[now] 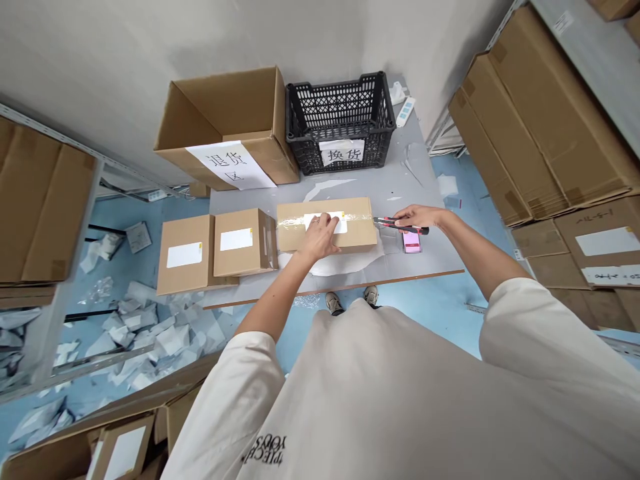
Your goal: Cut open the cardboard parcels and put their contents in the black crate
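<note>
A flat taped cardboard box (360,230) with a white label lies in the middle of the grey table (425,193). My left hand (323,233) rests on its top with the fingers spread flat. My right hand (417,217) is closed on a red and black utility knife (400,225). The blade tip sits at the box's right end, at the clear tape seam. A small pink object (412,243) lies on the table just under the knife.
Two more labelled boxes (187,257) (245,241) sit to the left. A big open carton (230,127) and a black crate (340,120), both with paper signs, stand at the back. Stacked cartons (540,127) fill the right shelves. Torn paper litters the blue floor (150,333).
</note>
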Demonstrator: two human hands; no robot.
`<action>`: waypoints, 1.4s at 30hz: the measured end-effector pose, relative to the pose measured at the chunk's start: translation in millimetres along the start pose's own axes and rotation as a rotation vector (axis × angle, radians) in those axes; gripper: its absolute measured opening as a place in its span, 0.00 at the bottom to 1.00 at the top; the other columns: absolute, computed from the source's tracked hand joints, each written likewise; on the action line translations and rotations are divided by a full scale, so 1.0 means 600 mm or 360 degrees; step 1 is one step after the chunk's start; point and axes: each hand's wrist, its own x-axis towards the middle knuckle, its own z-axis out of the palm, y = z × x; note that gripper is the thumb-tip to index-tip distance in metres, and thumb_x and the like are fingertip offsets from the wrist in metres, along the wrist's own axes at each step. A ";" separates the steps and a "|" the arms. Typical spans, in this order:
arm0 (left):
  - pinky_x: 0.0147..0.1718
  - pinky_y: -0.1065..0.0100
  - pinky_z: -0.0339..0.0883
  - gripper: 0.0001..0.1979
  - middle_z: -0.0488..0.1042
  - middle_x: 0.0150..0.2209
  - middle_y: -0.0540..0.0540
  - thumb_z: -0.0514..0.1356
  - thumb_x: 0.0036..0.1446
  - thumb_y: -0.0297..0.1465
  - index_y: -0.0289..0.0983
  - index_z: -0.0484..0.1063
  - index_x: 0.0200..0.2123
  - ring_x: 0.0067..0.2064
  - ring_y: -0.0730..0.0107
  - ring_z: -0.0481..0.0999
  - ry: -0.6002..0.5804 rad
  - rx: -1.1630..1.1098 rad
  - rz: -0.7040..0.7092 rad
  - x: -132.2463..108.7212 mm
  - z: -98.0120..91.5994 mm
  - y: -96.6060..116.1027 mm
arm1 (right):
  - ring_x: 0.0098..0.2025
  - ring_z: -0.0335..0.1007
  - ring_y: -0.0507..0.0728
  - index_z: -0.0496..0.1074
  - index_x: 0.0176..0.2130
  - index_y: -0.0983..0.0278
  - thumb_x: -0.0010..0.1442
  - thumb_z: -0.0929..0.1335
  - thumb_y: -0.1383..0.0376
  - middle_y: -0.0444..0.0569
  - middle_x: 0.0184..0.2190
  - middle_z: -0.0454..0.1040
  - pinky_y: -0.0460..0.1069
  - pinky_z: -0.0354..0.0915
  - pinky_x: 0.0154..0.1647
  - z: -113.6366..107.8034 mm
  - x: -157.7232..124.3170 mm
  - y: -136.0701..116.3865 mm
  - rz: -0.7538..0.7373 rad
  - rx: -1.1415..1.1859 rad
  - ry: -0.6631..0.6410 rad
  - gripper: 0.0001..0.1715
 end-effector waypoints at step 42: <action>0.82 0.33 0.39 0.40 0.56 0.83 0.28 0.52 0.77 0.42 0.35 0.50 0.85 0.85 0.37 0.50 0.0034 -0.0063 -0.0067 0.098 -0.007 -0.029 | 0.49 0.80 0.67 0.84 0.64 0.55 0.72 0.74 0.56 0.55 0.47 0.80 0.59 0.75 0.56 0.107 -0.040 -0.011 -0.0442 -0.0690 0.0766 0.25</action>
